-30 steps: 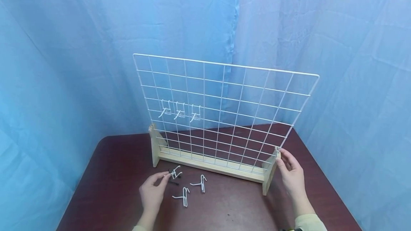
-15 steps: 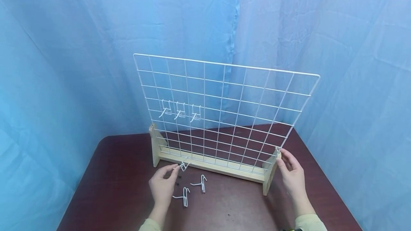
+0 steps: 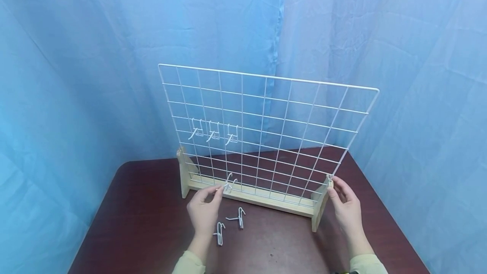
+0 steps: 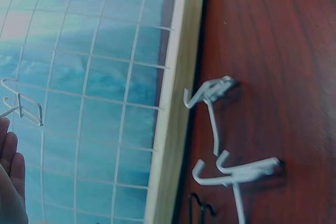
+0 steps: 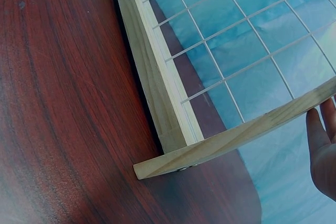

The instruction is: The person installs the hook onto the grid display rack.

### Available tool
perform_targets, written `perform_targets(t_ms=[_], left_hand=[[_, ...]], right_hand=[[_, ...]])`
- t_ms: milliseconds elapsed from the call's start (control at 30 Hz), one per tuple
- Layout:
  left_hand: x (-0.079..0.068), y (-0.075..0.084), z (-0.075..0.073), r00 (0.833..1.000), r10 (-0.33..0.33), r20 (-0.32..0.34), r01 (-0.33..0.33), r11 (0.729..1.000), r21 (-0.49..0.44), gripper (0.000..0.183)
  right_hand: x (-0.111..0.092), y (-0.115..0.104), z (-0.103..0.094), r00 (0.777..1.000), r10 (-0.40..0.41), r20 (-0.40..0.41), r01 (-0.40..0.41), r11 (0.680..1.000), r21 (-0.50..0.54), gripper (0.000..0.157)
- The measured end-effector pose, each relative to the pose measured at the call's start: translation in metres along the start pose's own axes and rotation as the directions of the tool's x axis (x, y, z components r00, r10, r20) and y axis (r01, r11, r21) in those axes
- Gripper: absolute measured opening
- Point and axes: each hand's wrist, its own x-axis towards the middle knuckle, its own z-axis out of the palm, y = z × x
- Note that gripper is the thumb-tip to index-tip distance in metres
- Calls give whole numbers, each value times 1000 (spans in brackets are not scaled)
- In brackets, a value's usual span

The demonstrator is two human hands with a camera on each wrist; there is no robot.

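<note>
My left hand (image 3: 203, 214) pinches a white double-wire hook (image 3: 228, 185) by its prong, in front of the lower part of a white wire grid (image 3: 323, 82). In the left wrist view the held hook (image 4: 20, 103) overlaps the grid, its two bent ends upward. My right hand (image 3: 348, 215) grips the top of the wooden end piece (image 3: 318, 215) at the grid's right side, thumb in front. Three similar hooks hang in a row on the left half of the grid, the rightmost hook (image 3: 229, 139) among them. Two loose hooks, a nearer hook (image 3: 219, 236) and a farther hook (image 3: 240, 219), lie on the table.
A wooden base bar (image 3: 258, 202) joins the right end piece to the left end piece (image 3: 184, 176). The dark red table (image 3: 281, 253) extends around the stand. Blue curtains (image 3: 114, 54) surround it. A dark hook-shaped form (image 4: 198, 208) shows at the left wrist view's bottom edge.
My left hand has moved right and forward with the pinched hook, from over the table to the grid's lower part. The right hand, the grid and the hanging hooks keep their places.
</note>
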Motion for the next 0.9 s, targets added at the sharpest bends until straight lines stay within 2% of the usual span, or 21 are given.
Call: perform_targets(t_ms=[233,433,567,733,900], left_hand=[[5,17,10,1000,-7,22,8,999,-49,11],[11,31,19,999,37,1,-37,997,-63,12],[15,41,26,996,82,-34,-84,994,-73,10],[20,53,34,984,146,-101,-154,985,-76,8],[27,63,41,975,166,-150,-180,980,-84,8]], right_hand=[[-1,-1,0,1000,2,3,-2,1000,-5,37],[-1,0,0,1000,7,8,-6,1000,-18,37],[0,-1,0,1000,9,8,-9,1000,-18,37],[-1,-3,0,1000,8,11,-8,1000,-25,38],[-1,-2,0,1000,4,14,-4,1000,-25,38]])
